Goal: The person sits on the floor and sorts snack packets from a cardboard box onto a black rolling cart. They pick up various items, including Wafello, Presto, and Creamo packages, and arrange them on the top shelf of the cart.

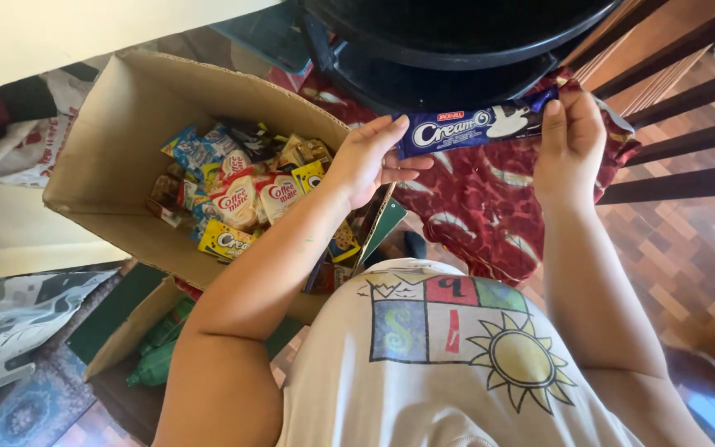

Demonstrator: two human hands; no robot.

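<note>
Biscuit pack held above a cloth, box to the left

The long blue biscuit pack (477,126) spans between the left hand (366,161) and the right hand (568,141), over the red patterned cloth (473,207). The open brown cardboard box (117,141), left of both hands, holds small snack packets (242,194).

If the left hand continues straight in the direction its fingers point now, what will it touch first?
The left hand already grips the left end of the dark blue biscuit pack, fingers pointing up and right. Beyond the pack, it would probably meet the black round object above, though depth is unclear.
</note>
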